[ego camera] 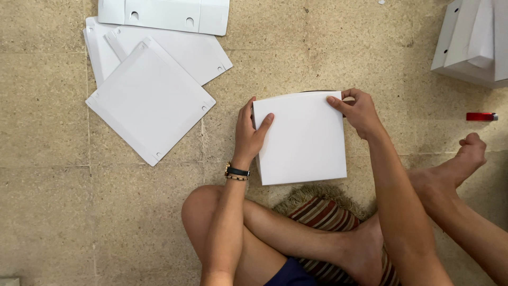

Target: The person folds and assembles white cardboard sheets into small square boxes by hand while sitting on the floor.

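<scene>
A white square cardboard box point(301, 139) stands on the stone floor in front of my crossed legs. My left hand point(250, 131) grips its left edge near the top corner, fingers lying on the white face. My right hand point(359, 111) pinches the box's top right corner, thumb on the face and fingers curled behind. A dark strip shows along the box's top edge. A black and gold bracelet sits on my left wrist.
Several flat white cardboard blanks point(151, 100) lie overlapped at the upper left, one more point(164, 15) at the top edge. Folded white boxes point(471, 39) stand at the upper right. A red lighter point(480, 116) lies right of my hand. I sit on a striped fringed rug point(323, 212).
</scene>
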